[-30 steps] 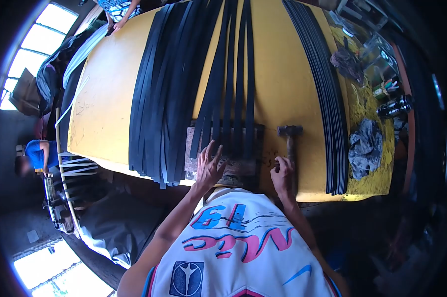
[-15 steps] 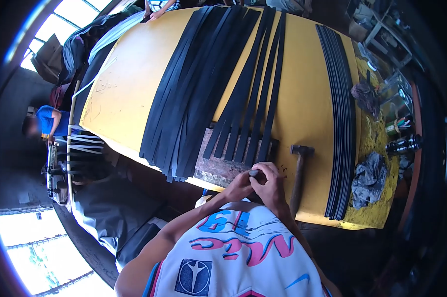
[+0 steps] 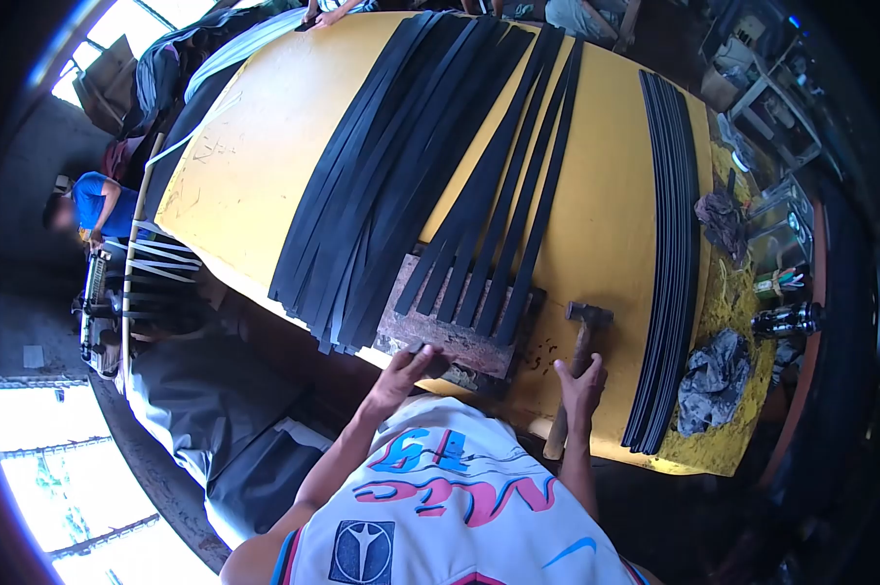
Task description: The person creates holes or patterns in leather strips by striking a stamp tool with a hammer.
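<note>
Half a second ago both hands met over a small dark tool at the block's near edge; now they have parted. At far left a person in blue [image 3: 94,200] bends over a machine; the main pile of straps [image 3: 382,185] fans across the yellow table [image 3: 255,146]; four straps end on the wooden block [image 3: 450,336]. Left hand [image 3: 401,370] is at the block's near edge, fingers curled round a small dark tool, probably a punch; right hand [image 3: 581,385] is spread, settling onto the hammer [image 3: 576,366] handle but not yet closed. Judging by this, punching strap ends is in hand; next calls for standing the tool on a strap end and gripping the hammer. At right, another strap stack [image 3: 664,253].
</note>
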Demonstrator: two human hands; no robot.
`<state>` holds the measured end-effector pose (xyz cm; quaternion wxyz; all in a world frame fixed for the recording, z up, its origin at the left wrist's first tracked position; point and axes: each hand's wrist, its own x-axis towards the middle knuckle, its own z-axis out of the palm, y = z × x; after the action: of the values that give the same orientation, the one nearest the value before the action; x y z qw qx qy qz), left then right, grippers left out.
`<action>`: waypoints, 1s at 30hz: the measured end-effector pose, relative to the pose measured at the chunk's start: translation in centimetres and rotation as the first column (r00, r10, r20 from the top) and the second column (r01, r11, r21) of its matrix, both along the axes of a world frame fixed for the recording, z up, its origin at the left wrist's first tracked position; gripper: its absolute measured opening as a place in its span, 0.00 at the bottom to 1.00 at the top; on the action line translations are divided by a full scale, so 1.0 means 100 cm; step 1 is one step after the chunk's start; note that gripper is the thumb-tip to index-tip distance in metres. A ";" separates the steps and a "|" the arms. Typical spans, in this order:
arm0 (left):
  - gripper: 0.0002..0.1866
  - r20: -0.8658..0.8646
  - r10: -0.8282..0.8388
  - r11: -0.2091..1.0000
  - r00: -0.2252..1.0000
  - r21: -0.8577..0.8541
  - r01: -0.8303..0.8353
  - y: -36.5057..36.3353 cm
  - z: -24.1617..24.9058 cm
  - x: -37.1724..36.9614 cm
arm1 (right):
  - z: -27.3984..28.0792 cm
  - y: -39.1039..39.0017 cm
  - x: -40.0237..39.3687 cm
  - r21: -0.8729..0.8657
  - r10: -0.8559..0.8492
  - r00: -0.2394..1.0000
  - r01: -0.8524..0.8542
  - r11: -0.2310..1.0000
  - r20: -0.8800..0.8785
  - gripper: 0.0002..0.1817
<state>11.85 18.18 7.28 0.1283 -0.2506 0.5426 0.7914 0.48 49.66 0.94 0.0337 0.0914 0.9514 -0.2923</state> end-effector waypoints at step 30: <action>0.21 -0.180 -0.703 0.690 0.688 -0.411 0.596 -0.188 -0.034 -0.127 | 0.041 -0.206 0.165 -0.491 -0.040 0.906 0.265 0.830 0.422 0.24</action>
<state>-0.81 -0.61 3.87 0.2704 0.0770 0.7302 0.6227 16.96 29.10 5.05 0.2247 0.2126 0.7935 -0.5240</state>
